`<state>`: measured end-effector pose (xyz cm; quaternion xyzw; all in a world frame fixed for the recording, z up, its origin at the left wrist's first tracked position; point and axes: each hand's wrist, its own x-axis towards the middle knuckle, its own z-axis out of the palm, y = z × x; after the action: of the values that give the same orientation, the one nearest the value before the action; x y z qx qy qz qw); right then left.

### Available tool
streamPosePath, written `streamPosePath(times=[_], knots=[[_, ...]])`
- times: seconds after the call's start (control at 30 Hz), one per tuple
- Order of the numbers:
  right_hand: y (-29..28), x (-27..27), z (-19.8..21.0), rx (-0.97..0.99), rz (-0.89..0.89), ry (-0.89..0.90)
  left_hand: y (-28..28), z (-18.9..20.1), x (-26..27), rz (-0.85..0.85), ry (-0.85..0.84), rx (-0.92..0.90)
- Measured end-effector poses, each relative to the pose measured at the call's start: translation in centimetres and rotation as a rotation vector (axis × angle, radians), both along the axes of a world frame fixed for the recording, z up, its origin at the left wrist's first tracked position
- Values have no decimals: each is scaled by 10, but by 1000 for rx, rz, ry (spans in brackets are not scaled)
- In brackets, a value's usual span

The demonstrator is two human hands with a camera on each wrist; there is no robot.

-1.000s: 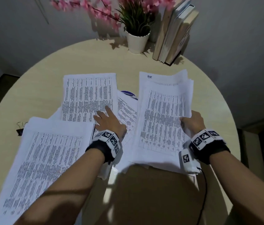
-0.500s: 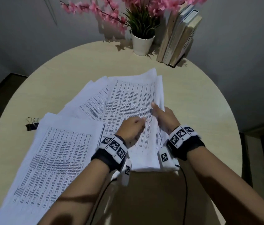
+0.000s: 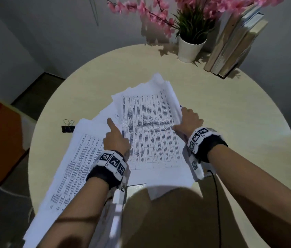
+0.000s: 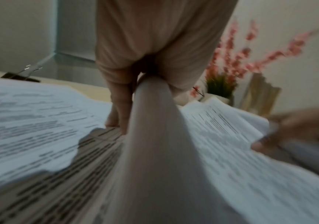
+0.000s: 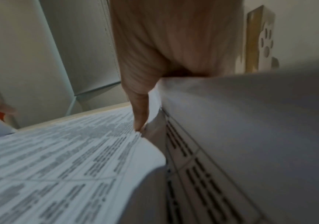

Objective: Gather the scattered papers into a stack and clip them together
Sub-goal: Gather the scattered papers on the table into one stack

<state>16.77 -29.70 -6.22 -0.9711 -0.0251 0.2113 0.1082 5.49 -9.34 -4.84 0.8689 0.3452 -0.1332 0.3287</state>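
Observation:
A stack of printed papers (image 3: 150, 133) lies in the middle of the round table (image 3: 230, 122), its far edges uneven. My left hand (image 3: 116, 140) grips the stack's left edge, index finger stretched out; in the left wrist view a sheet (image 4: 154, 151) curls up between the thumb and fingers of that hand (image 4: 154, 45). My right hand (image 3: 189, 120) holds the right edge, and its thumb (image 5: 139, 109) presses on the top sheet (image 5: 58, 159). A second pile of papers (image 3: 73, 169) lies at the lower left, partly under my left arm. A black binder clip (image 3: 68, 127) sits on the table to the left.
A white pot with a pink-flowered plant (image 3: 190, 51) and several upright books (image 3: 234, 43) stand at the table's far edge. Bare tabletop shows to the right and beyond the stack. A cable (image 3: 216, 194) runs from my right wrist.
The right-hand pile was slid left onto the middle sheets. Since half a second ago my hands have moved apart to the stack's two side edges, and the stack has turned squarer to me.

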Motion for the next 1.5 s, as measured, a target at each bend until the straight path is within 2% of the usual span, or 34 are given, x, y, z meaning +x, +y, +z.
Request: streamPosePath(times=[0.1, 0.2, 0.27, 0.4, 0.47, 0.57, 0.6, 0.7, 0.73, 0.93, 1.0, 1.07, 1.17, 1.27, 1.4, 1.5], knots=[[6, -8, 2, 195, -150, 61, 5, 6, -2, 155, -83, -88], [1, -24, -3, 285, -163, 105, -2, 9, -5, 196, -140, -136], [-19, -38, -9, 345, -252, 83, -5, 6, -4, 167, -169, -139], [-86, -75, -9, 462, -586, -22, -16, 6, 0, 71, -185, -161], [-111, -96, -2, 558, -685, -42, -28, 7, 0, -6, -171, -159], [-122, -126, 20, 871, -711, -54, -57, 13, -4, -160, -157, -138], [-122, -135, 32, 975, -706, -68, -64, 16, -5, -164, -184, -226], [-118, -151, 74, 1156, -586, -161, -83, 45, -12, -44, -332, -749], [-117, -154, 89, 1191, -546, -204, -85, 59, -11, -48, -410, -826], [-120, -154, 174, 1274, -442, -541, -72, 154, -6, -272, -796, -789], [-119, -158, 191, 1310, -455, -599, -67, 180, -13, -371, -848, -769], [-113, -164, 196, 1393, -416, -579, -66, 190, -20, -436, -830, -758], [-100, -171, 194, 1423, -346, -559, -67, 188, -30, -488, -836, -797], [-91, -176, 179, 1406, -333, -548, -64, 165, -36, -424, -817, -865], [-75, -185, 150, 1360, -551, -490, -70, 127, -48, -327, -653, -786], [-66, -182, 151, 1351, -628, -526, -66, 125, -52, -267, -675, -764]])
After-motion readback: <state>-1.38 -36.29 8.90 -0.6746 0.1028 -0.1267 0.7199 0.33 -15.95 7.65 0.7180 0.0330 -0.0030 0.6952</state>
